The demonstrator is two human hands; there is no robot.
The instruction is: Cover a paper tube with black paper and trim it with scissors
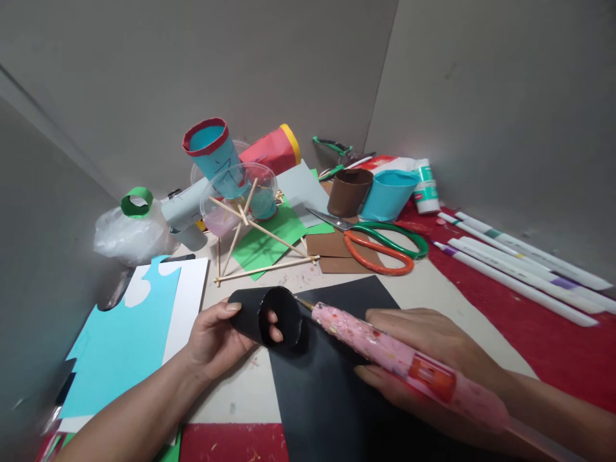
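Pinching the black tube [246, 317] in left hand [214, 343], gripping the glue gun [368, 337] in right hand [433, 333], trace the tube's rim [280, 289] slowly.

Craft table [231, 391], set in a corner of grey walls [240, 64]; home, school or studio, could not tell. Scissors [353, 228] lay mid-table. Right of them, markers [514, 283]; just behind, brown tube [349, 192] and blue tube [387, 200]; left, stick frame [267, 269] and, farther out, cut paper [125, 346]; nearer, black sheet [308, 385].
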